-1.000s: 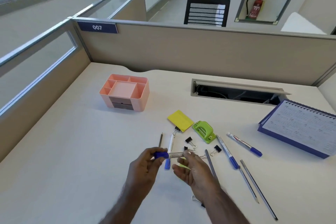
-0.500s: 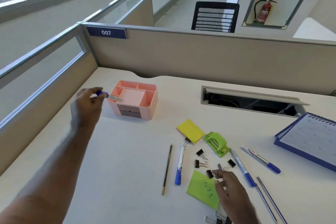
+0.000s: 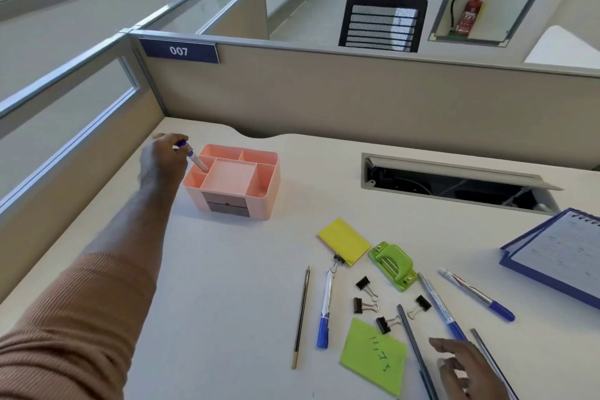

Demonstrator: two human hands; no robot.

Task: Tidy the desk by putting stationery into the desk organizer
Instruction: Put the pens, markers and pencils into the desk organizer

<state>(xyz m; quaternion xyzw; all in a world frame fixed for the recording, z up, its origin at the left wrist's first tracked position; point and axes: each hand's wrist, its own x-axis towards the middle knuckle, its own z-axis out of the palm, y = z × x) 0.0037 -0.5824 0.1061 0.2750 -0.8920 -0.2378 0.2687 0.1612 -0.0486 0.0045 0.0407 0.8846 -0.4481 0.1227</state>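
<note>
Left hand point(image 3: 162, 159) fingers pinch a pen point(image 3: 193, 157) over the pink organizer point(image 3: 259, 201); right hand point(image 3: 464, 370) fingers spread above loose pens point(image 3: 438, 302).

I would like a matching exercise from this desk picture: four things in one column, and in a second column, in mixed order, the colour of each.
Things:
1. desk organizer
2. hole punch
3. binder clip
4. calendar frame

Colours:
a. black
b. dark blue
c. pink
d. green

Pairs: 1-c, 2-d, 3-a, 4-b
</note>
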